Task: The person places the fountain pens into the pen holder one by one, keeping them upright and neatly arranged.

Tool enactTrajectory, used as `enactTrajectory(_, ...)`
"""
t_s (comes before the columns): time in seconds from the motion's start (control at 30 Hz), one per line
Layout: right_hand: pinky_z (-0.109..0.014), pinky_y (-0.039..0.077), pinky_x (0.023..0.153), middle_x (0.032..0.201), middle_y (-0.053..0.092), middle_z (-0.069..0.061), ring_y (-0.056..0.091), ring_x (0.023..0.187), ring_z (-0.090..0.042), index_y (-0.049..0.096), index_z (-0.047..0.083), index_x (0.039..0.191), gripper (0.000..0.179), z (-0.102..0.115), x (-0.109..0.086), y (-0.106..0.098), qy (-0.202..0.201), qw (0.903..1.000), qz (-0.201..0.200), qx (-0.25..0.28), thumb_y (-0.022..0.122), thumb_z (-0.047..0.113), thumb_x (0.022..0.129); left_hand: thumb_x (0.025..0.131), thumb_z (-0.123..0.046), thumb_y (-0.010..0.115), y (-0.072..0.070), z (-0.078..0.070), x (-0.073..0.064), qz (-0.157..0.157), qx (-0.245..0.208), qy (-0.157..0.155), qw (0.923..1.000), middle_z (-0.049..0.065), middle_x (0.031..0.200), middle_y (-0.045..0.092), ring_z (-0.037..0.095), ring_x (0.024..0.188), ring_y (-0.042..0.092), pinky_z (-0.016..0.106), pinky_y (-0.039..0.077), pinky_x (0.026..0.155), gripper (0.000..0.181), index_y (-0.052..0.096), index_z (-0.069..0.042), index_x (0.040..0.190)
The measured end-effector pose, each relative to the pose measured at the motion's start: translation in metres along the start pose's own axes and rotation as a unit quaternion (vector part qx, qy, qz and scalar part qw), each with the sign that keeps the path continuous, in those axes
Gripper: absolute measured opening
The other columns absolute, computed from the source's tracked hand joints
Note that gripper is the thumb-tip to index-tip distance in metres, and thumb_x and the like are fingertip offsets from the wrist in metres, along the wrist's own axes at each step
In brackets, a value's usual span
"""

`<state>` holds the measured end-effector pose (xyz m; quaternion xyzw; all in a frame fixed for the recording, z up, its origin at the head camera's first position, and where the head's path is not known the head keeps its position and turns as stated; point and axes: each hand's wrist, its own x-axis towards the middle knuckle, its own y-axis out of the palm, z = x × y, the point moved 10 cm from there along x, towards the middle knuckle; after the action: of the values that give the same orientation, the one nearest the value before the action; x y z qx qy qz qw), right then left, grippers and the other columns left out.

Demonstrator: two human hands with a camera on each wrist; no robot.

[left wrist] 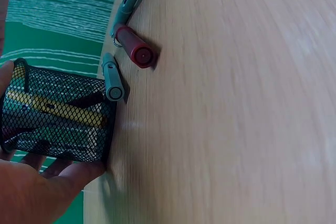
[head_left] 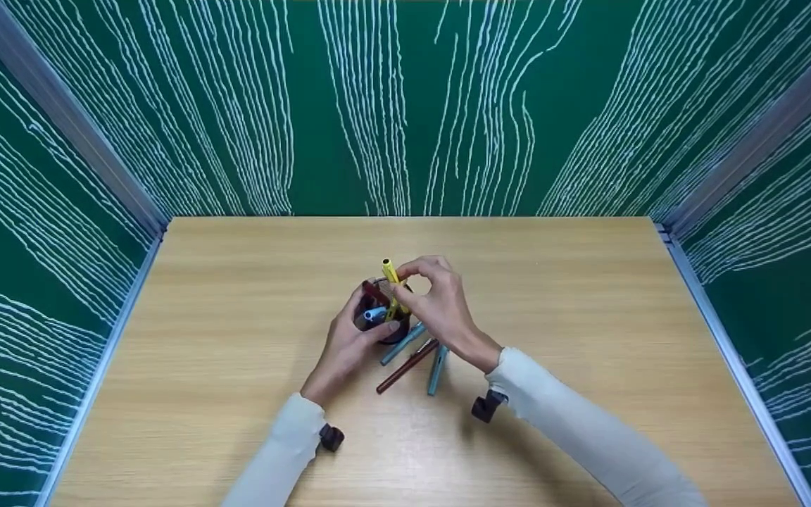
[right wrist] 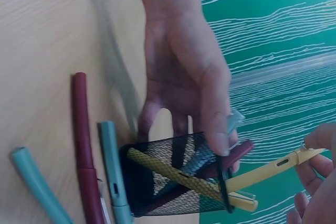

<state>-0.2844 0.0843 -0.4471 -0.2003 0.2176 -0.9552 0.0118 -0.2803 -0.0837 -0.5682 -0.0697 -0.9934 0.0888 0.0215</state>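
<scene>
My left hand (head_left: 349, 341) grips a black mesh pen cup (left wrist: 58, 83) around its side, with the thumb at the rim. Between thumb and fingers, my right hand (head_left: 451, 303) pinches a yellow pen (right wrist: 268, 171) by its upper end. That pen slants over the rim, its lower end within the cup's mouth. Inside the cup lean a second yellow pen (right wrist: 244, 203), a light blue pen (head_left: 375, 314) and a dark red pen (right wrist: 244, 150). In the right wrist view the cup appears sideways, its contents showing through the mesh.
Beside the cup, on the wooden table (head_left: 236, 282), lie a teal pen (head_left: 398, 348), a dark red pen (head_left: 402, 371) and another teal pen (head_left: 437, 372). Green panels (head_left: 419, 105) with white wavy lines stand at the back and both sides.
</scene>
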Motion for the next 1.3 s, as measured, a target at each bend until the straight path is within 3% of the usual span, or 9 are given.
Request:
enactTrajectory(0.37, -0.047, 0.05, 0.106, 0.112, 0.072, -0.002, 0.059, 0.116, -0.023, 0.083, 0.01, 0.107, 0.014, -0.025, -0.02, 0.019, 0.014, 0.9994, 0.031, -0.012, 0.088, 0.009, 0.094, 0.092, -0.026, 0.091, 0.002, -0.002, 0.002, 0.002, 0.003, 0.019, 0.9998, 0.012, 0.165, 0.055, 0.033, 0.156, 0.045, 0.054, 0.03, 0.131, 0.091, 0.044, -0.015, 0.169)
enactTrajectory(0.53, -0.055, 0.053, 0.104, 0.112, 0.073, -0.003, 0.059, 0.114, -0.025, 0.083, 0.009, 0.106, 0.014, -0.033, -0.028, 0.021, 0.012, 0.9995, 0.029, -0.011, 0.088, 0.009, 0.094, 0.092, -0.026, 0.09, 0.002, -0.002, 0.002, 0.004, 0.0, 0.023, 0.9997, 0.014, 0.165, 0.054, 0.034, 0.157, 0.043, 0.055, 0.026, 0.132, 0.092, 0.043, -0.012, 0.17)
enactTrajectory(0.77, -0.048, 0.046, 0.103, 0.106, 0.076, 0.006, 0.059, 0.113, -0.02, 0.084, 0.013, 0.108, 0.015, -0.042, -0.036, 0.009, 0.024, 0.9995, 0.016, -0.009, 0.089, 0.015, 0.094, 0.093, -0.031, 0.089, 0.002, 0.0, 0.001, 0.007, 0.003, 0.012, 0.9999, 0.016, 0.165, 0.053, 0.034, 0.154, 0.046, 0.055, 0.028, 0.131, 0.093, 0.041, -0.013, 0.171)
enactTrajectory(0.93, -0.049, 0.048, 0.103, 0.106, 0.079, 0.001, 0.062, 0.113, -0.024, 0.084, 0.006, 0.107, 0.016, -0.053, -0.044, -0.003, 0.027, 0.9996, 0.0, -0.008, 0.089, 0.013, 0.094, 0.093, -0.031, 0.089, 0.001, 0.002, 0.001, 0.007, -0.004, 0.005, 1.0, 0.015, 0.163, 0.055, 0.033, 0.154, 0.046, 0.054, 0.029, 0.131, 0.092, 0.041, -0.015, 0.171)
enactTrajectory(1.3, -0.055, 0.048, 0.108, 0.11, 0.077, -0.003, 0.061, 0.116, -0.027, 0.083, 0.003, 0.108, 0.018, -0.091, -0.073, -0.015, 0.101, 0.9948, -0.009, -0.005, 0.089, 0.012, 0.093, 0.093, -0.022, 0.09, 0.001, 0.002, -0.001, 0.004, -0.04, -0.004, 0.9992, 0.016, 0.159, 0.058, 0.034, 0.149, 0.05, 0.054, 0.031, 0.129, 0.092, 0.042, -0.011, 0.17)
